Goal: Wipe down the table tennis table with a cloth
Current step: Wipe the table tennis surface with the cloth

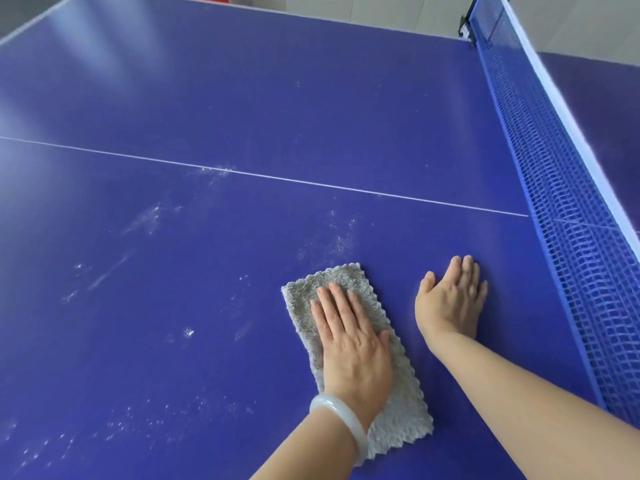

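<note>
A grey fluffy cloth [401, 407] lies folded flat on the blue table tennis table [242, 109]. My left hand [349, 344], with a pale bangle on the wrist, presses on the cloth with straight fingers. To its right, my right hand [453, 299] rests flat on the bare table surface, close to the net. White dust specks and smears [145, 220] are scattered over the near half, left of the cloth and just beyond it.
A blue net with a white top band [568, 209] runs along the right side, clamped at the far edge by a black post [467, 27]. A thin white centre line [277, 178] crosses the table. Light floor tiles show beyond the far edge.
</note>
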`<state>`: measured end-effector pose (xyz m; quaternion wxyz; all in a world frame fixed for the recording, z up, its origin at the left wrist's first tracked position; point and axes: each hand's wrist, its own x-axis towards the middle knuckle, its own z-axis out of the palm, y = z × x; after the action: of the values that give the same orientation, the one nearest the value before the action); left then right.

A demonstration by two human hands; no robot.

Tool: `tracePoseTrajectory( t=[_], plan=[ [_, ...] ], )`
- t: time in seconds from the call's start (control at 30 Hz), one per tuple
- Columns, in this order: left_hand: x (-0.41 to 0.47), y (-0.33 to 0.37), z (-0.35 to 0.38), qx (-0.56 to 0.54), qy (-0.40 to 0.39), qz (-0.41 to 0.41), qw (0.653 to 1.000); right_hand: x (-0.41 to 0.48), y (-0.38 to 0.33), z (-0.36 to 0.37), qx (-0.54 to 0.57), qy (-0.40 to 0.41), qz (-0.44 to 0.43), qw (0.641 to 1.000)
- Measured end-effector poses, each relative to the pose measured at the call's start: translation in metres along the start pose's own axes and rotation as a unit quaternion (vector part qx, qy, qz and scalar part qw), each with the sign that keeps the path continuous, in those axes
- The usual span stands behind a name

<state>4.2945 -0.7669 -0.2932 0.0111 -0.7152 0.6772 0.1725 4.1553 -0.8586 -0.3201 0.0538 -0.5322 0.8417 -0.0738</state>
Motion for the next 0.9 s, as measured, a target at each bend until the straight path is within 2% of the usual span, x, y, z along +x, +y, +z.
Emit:
tracePoseTrajectory(
  t=[0.07, 0.1, 0.2, 0.23, 0.3, 0.43, 0.57, 0.63, 0.73, 0.83, 0.9],
  plan=[
    [0.009, -0.008, 0.003, -0.025, 0.033, 0.067, 0.997, -0.001, 0.000, 0.001, -0.003, 0.002, 0.003, 1.000],
    [0.016, -0.012, 0.004, -0.017, 0.045, 0.129, 0.990, 0.001, 0.001, 0.000, -0.007, 0.002, 0.007, 1.000],
    [0.042, -0.030, 0.001, 0.055, 0.020, 0.326, 0.944, -0.003, 0.001, 0.000, -0.015, -0.003, 0.000, 1.000],
    [0.060, -0.033, -0.005, 0.074, 0.005, 0.368, 0.927, -0.002, 0.001, 0.000, -0.014, -0.001, 0.001, 1.000],
    [0.098, -0.032, -0.018, 0.101, 0.005, 0.390, 0.915, -0.002, 0.001, -0.001, -0.010, 0.006, 0.003, 1.000],
    [0.172, -0.016, -0.035, 0.081, 0.030, 0.316, 0.945, -0.002, 0.003, 0.004, -0.017, 0.024, 0.003, 1.000],
    [0.200, -0.008, -0.040, 0.085, 0.043, 0.317, 0.944, -0.003, 0.003, 0.004, -0.017, 0.029, 0.006, 0.999],
    [0.201, -0.012, -0.041, 0.068, 0.051, 0.287, 0.954, -0.003, 0.002, 0.002, -0.014, 0.026, 0.005, 1.000],
    [0.196, -0.038, -0.043, 0.037, 0.084, 0.174, 0.981, -0.003, 0.001, 0.002, -0.012, 0.020, 0.003, 1.000],
    [0.177, -0.071, -0.043, 0.001, 0.112, 0.040, 0.993, -0.005, 0.002, 0.002, -0.017, 0.020, 0.002, 1.000],
    [0.160, -0.063, -0.037, -0.017, 0.111, 0.003, 0.994, -0.005, 0.002, 0.002, -0.026, 0.014, 0.004, 1.000]
  ],
)
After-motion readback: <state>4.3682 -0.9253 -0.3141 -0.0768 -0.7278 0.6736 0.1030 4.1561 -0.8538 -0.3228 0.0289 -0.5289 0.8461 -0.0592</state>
